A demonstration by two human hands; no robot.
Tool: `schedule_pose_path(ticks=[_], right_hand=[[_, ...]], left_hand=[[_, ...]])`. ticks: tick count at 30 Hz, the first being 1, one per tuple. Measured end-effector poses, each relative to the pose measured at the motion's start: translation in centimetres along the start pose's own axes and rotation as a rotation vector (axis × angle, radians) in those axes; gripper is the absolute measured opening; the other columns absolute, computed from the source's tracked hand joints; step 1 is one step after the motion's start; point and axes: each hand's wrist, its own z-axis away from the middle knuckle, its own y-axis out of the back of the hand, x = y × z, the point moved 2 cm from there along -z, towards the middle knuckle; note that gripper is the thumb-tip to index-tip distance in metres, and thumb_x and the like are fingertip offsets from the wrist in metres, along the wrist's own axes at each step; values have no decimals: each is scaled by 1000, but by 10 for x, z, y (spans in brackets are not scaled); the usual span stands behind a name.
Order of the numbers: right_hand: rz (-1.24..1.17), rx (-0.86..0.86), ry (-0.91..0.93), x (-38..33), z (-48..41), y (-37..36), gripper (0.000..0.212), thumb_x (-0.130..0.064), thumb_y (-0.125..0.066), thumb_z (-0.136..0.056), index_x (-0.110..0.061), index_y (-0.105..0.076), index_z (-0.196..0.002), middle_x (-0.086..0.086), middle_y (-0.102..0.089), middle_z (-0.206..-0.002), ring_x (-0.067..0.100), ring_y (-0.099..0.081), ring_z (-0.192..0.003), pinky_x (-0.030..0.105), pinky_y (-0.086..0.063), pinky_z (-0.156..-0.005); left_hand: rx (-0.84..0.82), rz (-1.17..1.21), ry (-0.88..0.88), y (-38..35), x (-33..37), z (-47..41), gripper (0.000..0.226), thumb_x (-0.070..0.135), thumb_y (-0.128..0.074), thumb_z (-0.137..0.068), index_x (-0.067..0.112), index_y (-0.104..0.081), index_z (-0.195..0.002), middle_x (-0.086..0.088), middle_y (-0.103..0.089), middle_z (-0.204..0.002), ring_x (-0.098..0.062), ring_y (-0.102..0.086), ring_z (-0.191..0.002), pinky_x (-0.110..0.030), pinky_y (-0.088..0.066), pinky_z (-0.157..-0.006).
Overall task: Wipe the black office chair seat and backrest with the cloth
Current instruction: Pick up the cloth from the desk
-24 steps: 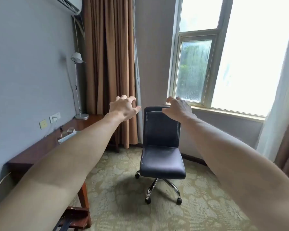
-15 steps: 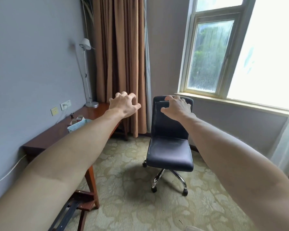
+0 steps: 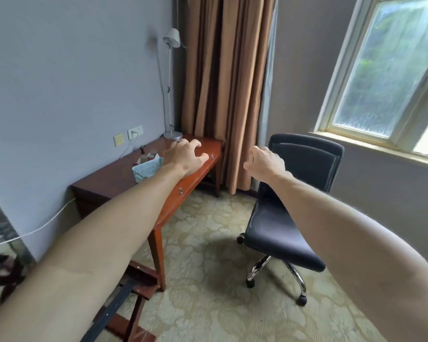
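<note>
Black office chair on carpet, clear of wooden surface, seat and backrest exposed for wiping | left grip over surface, right grip before backrest, both slack, empty | cloth unseen, probably being sought

The right forearm crosses the black office chair, hiding the seat's three o'clock side and the lower backrest. The left forearm covers part of the desk and the five o'clock corner of the tissue box. The small items at twelve o'clock of that box are too small to name. The window runs off the top and right edges, and the dark frame at eight o'clock is blurred and cut off.
</note>
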Motion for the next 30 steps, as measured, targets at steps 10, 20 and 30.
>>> schedule_pose_path(ticks=[10,20,30], right_hand=[[-30,-45,101,-46,-134,-81,42,-30,-52,-90,-20,-49,-131,9,-51,-124,30,-58,-101,39,-48,-84],[-52,-166,250,-73,-228,-158,49,-37,-54,-91,-21,-45,-137,9,-51,-127,31,-57,-108,41,-47,-89],[-99,-249,419,-57,-315,-219,48,-38,-54,-92,-21,-46,-136,9,-54,-129,31,-59,-107,35,-45,-79]], left_hand=[[-2,77,125,-47,-96,-108,63,55,-42,-75,27,-55,-130,-11,-55,-128,-31,-46,-119,-54,-42,-98],[9,-48,219,-98,-148,-170,42,43,-56,-89,27,-52,-128,-10,-55,-127,-30,-48,-118,-43,-39,-99],[-8,-119,477,-152,-155,-183,51,44,-55,-93,30,-42,-141,-8,-45,-141,-29,-42,-127,-46,-37,-104]])
